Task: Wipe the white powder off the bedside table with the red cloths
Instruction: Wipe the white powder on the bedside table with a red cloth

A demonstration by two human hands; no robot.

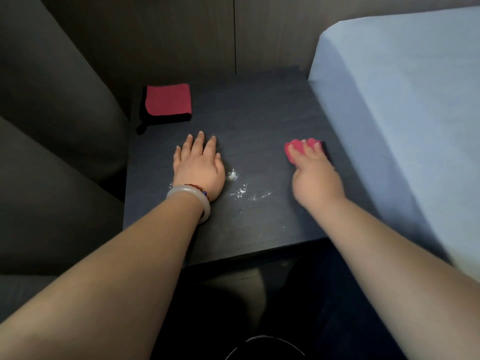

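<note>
A dark table (pixel 259 113) sits wedged between a grey sofa (pixel 52 126) and a pale blue bed (pixel 402 100). White powder (pixel 237 185) lies mid-table, just beside the left hand (pixel 198 168), flat with fingers spread. The blurred right hand (pixel 315 175) pinches 1 red cloth (pixel 294 149) near the bed edge. Another folded cloth (pixel 167 102) rests at the far left corner.

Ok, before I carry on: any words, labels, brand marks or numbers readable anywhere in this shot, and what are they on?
None: no readable text in this view.
Folded red cloth at the table's far left: plain, no visible label.
Red cloth under the right hand: blurred, no marking seen.
Bedside table, bracelets on the left wrist, blue bed: unmarked.
</note>
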